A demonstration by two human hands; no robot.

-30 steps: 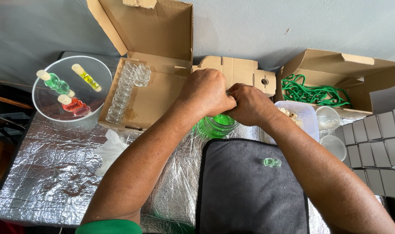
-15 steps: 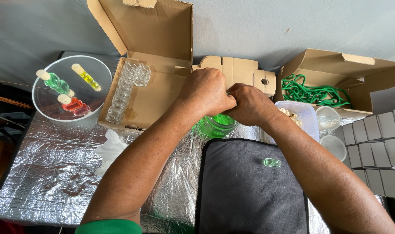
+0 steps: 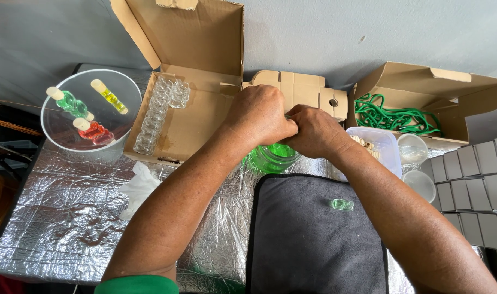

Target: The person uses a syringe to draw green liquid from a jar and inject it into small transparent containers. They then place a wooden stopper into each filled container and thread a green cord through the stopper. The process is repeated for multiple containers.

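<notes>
While both hands are meeting above the green container (image 3: 271, 158) at the dark mat's (image 3: 314, 239) far edge, left hand (image 3: 258, 115) and right hand (image 3: 314, 132) fingers are curling tight around something hidden; a slip risks tipping the container onto the foil tabletop (image 3: 63, 218).

tabletop (image 3: 68, 218): covered in crinkled silver foil.
glass bowl (image 3: 60, 128): far left, holding three small corked bottles of green, yellow and red liquid.
open cardboard box (image 3: 197, 117): a row of empty clear glass bottles along its left side.
second cardboard box (image 3: 466, 103): far right, holding green cord.
dark cloth (image 3: 308, 239): a small clear bottle lying on it.
white tissue (image 3: 139, 185): crumpled, near the bowl.
</notes>
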